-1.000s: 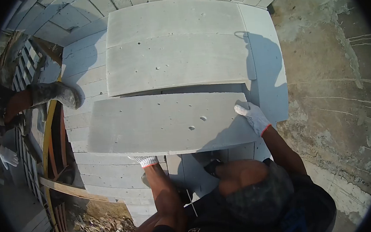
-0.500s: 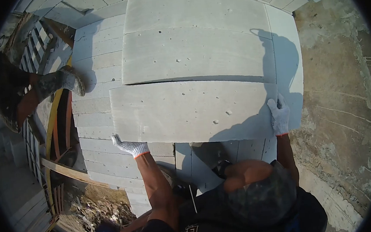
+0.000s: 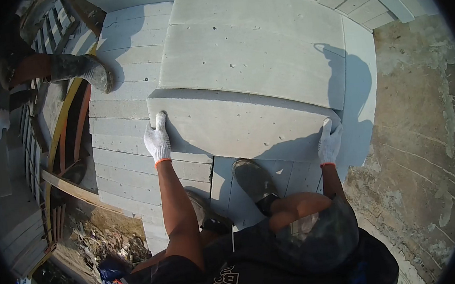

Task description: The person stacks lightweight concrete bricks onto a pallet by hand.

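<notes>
A long pale aerated concrete block (image 3: 237,128) is tilted, with its far long edge raised and its broad face turned toward me. My left hand (image 3: 158,141), in a white knitted glove, grips its left end with the thumb on the face. Around the right end is my gloved right hand (image 3: 330,140), thumb also on the face; its other fingers are hidden behind the block. Just beyond lie two similar blocks (image 3: 253,60) side by side. My shadow falls across the right part of the held block.
Rows of white blocks (image 3: 126,144) form the surface under my boots (image 3: 254,177). Another person's boot (image 3: 91,72) rests at the left edge, near a yellow-edged frame (image 3: 59,139). Bare concrete ground (image 3: 409,143) lies to the right, rubble (image 3: 112,236) at lower left.
The block has tipped up from lying nearly flat. My left hand has moved from its near left corner up to its left end. The view has shifted slightly.
</notes>
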### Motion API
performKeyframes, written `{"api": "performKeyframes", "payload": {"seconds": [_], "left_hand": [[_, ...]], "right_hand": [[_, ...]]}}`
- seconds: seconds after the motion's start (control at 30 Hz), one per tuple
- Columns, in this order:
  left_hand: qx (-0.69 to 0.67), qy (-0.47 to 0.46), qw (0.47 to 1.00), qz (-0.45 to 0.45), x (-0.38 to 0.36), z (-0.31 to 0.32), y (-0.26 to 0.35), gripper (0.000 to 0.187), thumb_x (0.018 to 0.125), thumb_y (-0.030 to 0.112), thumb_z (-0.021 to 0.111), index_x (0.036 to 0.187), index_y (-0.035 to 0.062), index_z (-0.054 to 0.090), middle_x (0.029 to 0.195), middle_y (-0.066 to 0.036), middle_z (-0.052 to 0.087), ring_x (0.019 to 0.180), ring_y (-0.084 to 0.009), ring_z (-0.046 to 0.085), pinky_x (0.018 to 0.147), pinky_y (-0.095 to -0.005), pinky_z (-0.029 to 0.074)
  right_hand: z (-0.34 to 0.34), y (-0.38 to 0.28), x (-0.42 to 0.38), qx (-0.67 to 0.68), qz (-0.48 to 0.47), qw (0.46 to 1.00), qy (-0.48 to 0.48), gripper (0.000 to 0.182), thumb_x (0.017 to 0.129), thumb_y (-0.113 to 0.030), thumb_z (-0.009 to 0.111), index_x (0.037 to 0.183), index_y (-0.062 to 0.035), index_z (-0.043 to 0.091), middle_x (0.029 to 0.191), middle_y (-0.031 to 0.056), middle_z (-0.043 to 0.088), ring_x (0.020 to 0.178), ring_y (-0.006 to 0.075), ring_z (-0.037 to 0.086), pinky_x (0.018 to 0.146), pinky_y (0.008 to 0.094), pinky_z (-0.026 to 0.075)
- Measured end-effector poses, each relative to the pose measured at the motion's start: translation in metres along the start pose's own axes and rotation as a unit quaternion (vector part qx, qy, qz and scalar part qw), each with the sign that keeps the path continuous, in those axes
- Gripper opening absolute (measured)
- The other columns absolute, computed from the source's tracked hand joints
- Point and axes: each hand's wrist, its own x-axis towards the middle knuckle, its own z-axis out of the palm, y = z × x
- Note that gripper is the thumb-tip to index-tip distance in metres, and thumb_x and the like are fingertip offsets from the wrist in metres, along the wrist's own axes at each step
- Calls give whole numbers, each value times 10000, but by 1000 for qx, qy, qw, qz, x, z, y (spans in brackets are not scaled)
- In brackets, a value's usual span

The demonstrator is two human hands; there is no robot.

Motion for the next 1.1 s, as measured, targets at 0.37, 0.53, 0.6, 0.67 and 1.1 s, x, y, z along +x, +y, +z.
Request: {"api": "performKeyframes", "payload": {"seconds": [0.37, 0.53, 0.6, 0.67, 1.1], "left_hand": [[156, -61, 985, -32, 2, -11, 17, 953, 718, 800, 538, 1130, -52, 655, 977, -257, 686, 956, -375, 661, 848, -431, 497], [101, -149, 981, -73, 3, -25, 31, 899, 718, 745, 600, 1118, -57, 657, 924, -210, 707, 911, -331, 682, 821, -397, 514], [77, -171, 978, -92, -1, -30, 35, 878, 717, 730, 614, 1109, -54, 661, 923, -204, 708, 906, -327, 683, 815, -396, 515], [64, -173, 978, -95, 0, -31, 43, 822, 718, 680, 657, 1118, -38, 659, 954, -196, 706, 917, -314, 681, 814, -388, 515], [-209, -176, 931, -242, -46, -246, -14, 818, 866, 462, 639, 1409, -86, 367, 1430, -221, 448, 1330, -295, 427, 1084, -356, 333]], "right_hand": [[-29, -39, -36, -192, 0, 979, -71, 744, 876, -405, 636, 1386, 64, 367, 1365, 307, 433, 1289, 430, 417, 1078, 432, 343], [-42, -79, -52, -216, -186, 953, -100, 754, 847, -304, 690, 1416, 49, 343, 1437, 275, 357, 1336, 432, 347, 1114, 484, 288], [-24, -104, -19, -122, -368, 919, 69, 731, 877, -373, 638, 1421, 26, 355, 1449, 247, 354, 1345, 413, 340, 1116, 513, 267], [19, -97, 1, -252, -357, 899, 32, 716, 899, -414, 591, 1417, 25, 364, 1446, 243, 363, 1349, 413, 335, 1115, 522, 262], [-138, -269, -85, -280, -21, 901, -331, 679, 955, -472, 447, 1388, 48, 395, 1374, 287, 446, 1256, 437, 439, 1054, 469, 363]]}}
